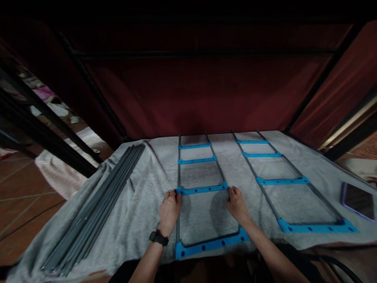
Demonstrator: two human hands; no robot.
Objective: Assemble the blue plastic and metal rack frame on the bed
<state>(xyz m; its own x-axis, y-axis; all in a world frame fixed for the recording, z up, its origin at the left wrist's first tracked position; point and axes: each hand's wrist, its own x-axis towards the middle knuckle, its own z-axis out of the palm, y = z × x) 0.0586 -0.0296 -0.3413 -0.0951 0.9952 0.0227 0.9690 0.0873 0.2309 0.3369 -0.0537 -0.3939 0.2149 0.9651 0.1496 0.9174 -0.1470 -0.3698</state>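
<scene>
A ladder-like rack frame of grey tubes and blue plastic crossbars with holes lies in front of me on a grey blanket. My left hand, with a black watch on the wrist, has its fingers closed round the left tube where the middle blue crossbar meets it. At that crossbar's other end, my right hand grips the right tube, its fingers curled. The nearest blue crossbar spans the tubes close to my body, slightly slanted. To the right lies a second, similar rack frame, untouched.
A bundle of grey tubes lies along the blanket's left side. A phone with a purple edge rests at the right. The grey blanket ends at a dark red panel with black bars. Tiled floor shows at left.
</scene>
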